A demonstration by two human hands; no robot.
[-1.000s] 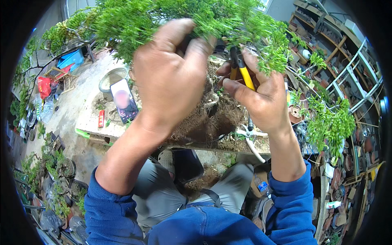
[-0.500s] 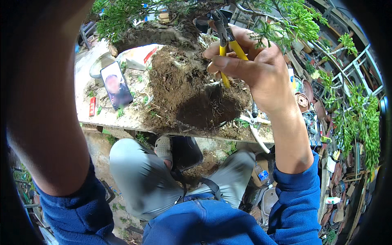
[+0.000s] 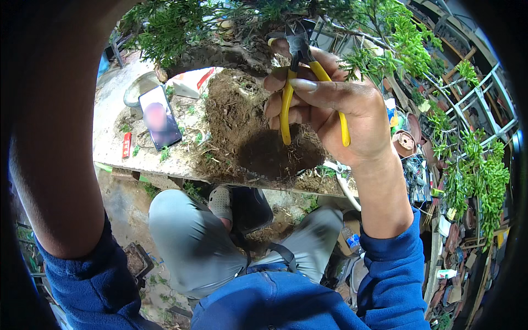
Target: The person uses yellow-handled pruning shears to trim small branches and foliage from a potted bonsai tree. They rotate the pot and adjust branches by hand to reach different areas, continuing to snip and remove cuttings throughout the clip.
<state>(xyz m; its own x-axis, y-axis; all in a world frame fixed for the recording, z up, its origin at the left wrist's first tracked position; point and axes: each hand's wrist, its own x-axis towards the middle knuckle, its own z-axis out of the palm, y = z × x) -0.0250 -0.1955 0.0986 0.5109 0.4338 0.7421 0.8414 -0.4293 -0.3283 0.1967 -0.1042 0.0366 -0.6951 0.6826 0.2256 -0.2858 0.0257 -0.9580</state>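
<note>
Soil mound (image 3: 258,137) filling the desk (image 3: 110,126) middle, foliage (image 3: 181,27) crowding above, phone (image 3: 160,117) and red lighter (image 3: 126,145) on the left, open strip along the front edge

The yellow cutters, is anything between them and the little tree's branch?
Nothing visible blocks them. The right hand holds the yellow-handled cutters with the dark tip already up among the small tree's branches above the root soil. Whether the tip touches wood is unclear.
</note>
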